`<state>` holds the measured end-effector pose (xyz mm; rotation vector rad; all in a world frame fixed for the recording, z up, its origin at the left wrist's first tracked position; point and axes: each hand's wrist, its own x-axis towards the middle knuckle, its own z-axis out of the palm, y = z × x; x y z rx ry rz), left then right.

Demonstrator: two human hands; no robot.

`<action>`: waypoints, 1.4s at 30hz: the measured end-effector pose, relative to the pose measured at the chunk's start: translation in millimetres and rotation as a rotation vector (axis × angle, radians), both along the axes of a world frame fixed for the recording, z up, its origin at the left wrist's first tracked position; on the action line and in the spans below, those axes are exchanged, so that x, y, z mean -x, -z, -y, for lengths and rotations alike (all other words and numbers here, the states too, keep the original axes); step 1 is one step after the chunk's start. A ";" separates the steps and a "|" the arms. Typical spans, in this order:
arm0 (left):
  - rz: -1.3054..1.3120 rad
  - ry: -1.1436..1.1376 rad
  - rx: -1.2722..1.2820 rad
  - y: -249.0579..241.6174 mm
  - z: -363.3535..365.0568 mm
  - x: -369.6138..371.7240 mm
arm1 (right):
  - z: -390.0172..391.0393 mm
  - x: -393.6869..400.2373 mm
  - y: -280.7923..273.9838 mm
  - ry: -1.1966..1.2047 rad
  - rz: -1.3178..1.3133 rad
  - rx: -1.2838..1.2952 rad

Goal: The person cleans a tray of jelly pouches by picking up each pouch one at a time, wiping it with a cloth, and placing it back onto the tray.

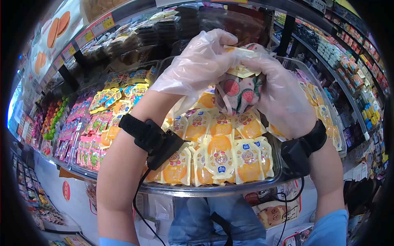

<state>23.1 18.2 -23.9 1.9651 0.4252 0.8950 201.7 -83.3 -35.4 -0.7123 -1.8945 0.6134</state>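
Both my hands wear clear plastic gloves and meet above a tray of yellow packets. My left hand [201, 63] is closed, its fingertips at a pale yellow packet [243, 70]. My right hand [281, 88] curls round a watermelon-print cloth [240, 92] with a thin pale strap hanging from it. The cloth lies behind and below the packet, and its top edge shows above my right fingers. Several fingertips are hidden behind the packet and cloth. Below, rows of orange-printed yellow packets [221, 158] stand in the clear plastic tray [213, 189].
To the left, further bins hold yellow-and-blue packets [108, 98], pink packets [92, 147] and colourful round sweets [51, 119]. Dark stacked packs [152, 30] lie behind the bins. Stocked shelves [349, 69] run along the right. Black wrist devices [158, 143] with cables sit on both forearms.
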 end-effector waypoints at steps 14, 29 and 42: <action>-0.071 -0.221 -0.310 -5.0 -5.6 5.3 | -1.6 5.6 -10.5 -0.052 -0.612 0.733; -0.214 -0.125 -0.506 -4.1 7.7 4.0 | -8.6 0.7 2.3 -0.101 -0.656 0.850; -0.214 -0.455 0.046 -86.6 31.8 97.0 | -4.8 3.2 11.8 0.070 -0.313 0.228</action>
